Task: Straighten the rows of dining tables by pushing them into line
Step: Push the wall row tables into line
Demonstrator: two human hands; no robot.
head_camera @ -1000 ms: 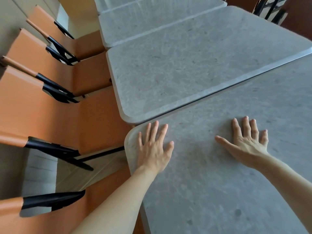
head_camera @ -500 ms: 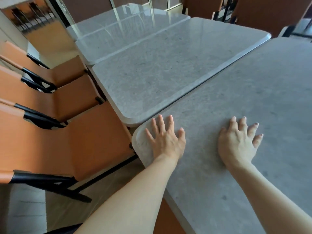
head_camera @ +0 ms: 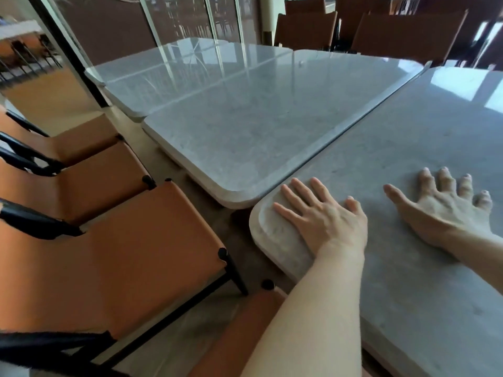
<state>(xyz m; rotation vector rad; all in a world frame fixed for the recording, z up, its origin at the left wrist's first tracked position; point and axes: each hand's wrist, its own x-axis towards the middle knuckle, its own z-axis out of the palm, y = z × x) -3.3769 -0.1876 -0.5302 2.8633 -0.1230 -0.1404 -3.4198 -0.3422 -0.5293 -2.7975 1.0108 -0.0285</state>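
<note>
Both palms lie flat with fingers spread on the nearest grey counter, left hand by its rounded corner, right hand further in, gripping nothing.

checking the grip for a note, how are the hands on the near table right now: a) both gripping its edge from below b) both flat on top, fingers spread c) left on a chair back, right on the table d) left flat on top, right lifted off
b: the left hand lies flat by the rounded corner of the near table and the right hand lies flat further along, fingers spread.
</note>
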